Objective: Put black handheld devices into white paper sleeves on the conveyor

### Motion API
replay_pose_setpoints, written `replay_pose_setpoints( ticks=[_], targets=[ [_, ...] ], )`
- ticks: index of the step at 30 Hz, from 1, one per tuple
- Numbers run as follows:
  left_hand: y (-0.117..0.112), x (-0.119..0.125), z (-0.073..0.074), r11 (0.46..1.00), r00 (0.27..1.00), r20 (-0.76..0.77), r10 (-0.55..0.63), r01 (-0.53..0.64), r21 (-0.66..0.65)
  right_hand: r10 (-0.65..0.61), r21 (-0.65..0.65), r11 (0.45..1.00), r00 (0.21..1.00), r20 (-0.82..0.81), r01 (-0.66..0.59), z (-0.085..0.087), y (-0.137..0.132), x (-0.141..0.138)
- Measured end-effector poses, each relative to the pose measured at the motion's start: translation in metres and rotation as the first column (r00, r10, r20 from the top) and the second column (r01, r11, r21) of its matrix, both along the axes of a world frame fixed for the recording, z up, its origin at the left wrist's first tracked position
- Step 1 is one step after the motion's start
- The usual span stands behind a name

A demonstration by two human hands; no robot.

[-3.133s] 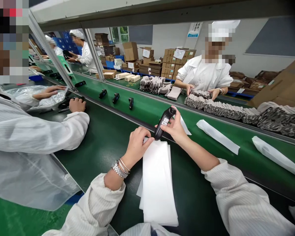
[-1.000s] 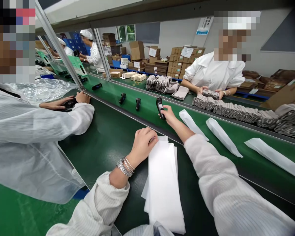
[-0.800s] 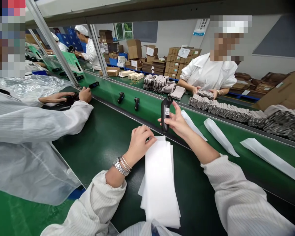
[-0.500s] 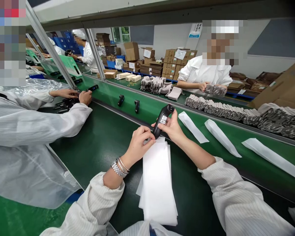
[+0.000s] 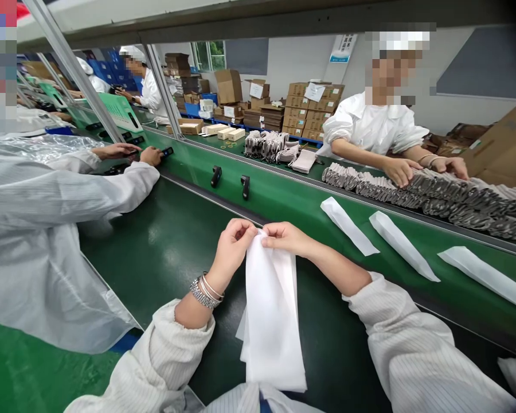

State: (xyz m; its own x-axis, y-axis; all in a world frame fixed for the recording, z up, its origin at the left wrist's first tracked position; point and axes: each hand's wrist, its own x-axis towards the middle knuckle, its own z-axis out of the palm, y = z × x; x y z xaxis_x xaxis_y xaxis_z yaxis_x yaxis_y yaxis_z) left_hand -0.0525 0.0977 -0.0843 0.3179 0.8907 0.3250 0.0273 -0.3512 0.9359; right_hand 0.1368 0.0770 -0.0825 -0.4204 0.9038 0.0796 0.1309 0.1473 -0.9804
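My left hand (image 5: 237, 241) pinches the left side of the top edge of a thin white sleeve bag (image 5: 269, 310). My right hand (image 5: 286, 238) grips the same edge on its right, thumb and fingers closed. The bag hangs lengthwise towards me over a stack of similar white bags, whose edges (image 5: 242, 332) show at the left. Its surface bulges slightly; what is inside, if anything, I cannot make out. The black curved handheld device seen earlier is out of sight.
Beyond my hands runs a green conveyor belt (image 5: 301, 215) with two black devices (image 5: 245, 187) and several white bags (image 5: 350, 225). Grey pouches (image 5: 378, 186) lie in rows behind it, under a co-worker's hands (image 5: 402, 171). Another co-worker's sleeve (image 5: 107, 192) is at my left.
The black device in my right hand has gone from view. That hand has come down to the bag's top edge beside my left. The co-worker opposite has reached onto the pouches.
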Motion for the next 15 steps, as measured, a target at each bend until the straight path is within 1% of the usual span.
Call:
replay_pose_setpoints(
  ticks=[2,4,6,7,9,11,12,13,15],
  targets=[
    [0.002,-0.003,0.002,0.99,0.997,0.013,-0.077,0.078,-0.114,-0.047,0.008,0.999,0.999,-0.011,0.047,0.004,-0.001,0.001],
    [0.003,-0.006,0.005,0.964,0.983,0.006,-0.183,0.181,-0.195,-0.07,0.021,0.997,0.997,-0.01,0.07,0.006,-0.001,0.002],
    [0.004,-0.008,0.007,0.937,0.963,0.013,-0.27,0.265,-0.226,-0.086,0.003,0.996,0.996,-0.023,0.086,0.006,-0.001,0.001],
    [0.004,-0.009,0.007,0.931,0.957,0.027,-0.288,0.286,-0.225,-0.1,-0.028,0.995,0.994,-0.047,0.099,0.005,-0.001,0.0],
    [0.003,-0.009,0.008,0.936,0.959,0.058,-0.277,0.283,-0.208,-0.173,-0.147,0.978,0.973,-0.155,0.15,0.003,-0.002,-0.005],
    [0.002,-0.008,0.009,0.942,0.963,0.063,-0.262,0.269,-0.203,-0.296,-0.273,0.938,0.901,-0.316,0.212,0.003,-0.003,-0.009],
    [0.002,-0.008,0.01,0.943,0.965,0.058,-0.257,0.263,-0.203,-0.336,-0.311,0.924,0.856,-0.393,0.22,0.005,-0.003,-0.009],
    [0.002,-0.008,0.01,0.945,0.967,0.055,-0.25,0.256,-0.205,-0.349,-0.327,0.921,0.817,-0.459,0.21,0.008,-0.003,-0.007],
    [0.004,-0.009,0.009,0.945,0.97,0.048,-0.238,0.243,-0.217,-0.316,-0.297,0.939,0.781,-0.539,0.175,0.018,0.001,0.008]
  ],
)
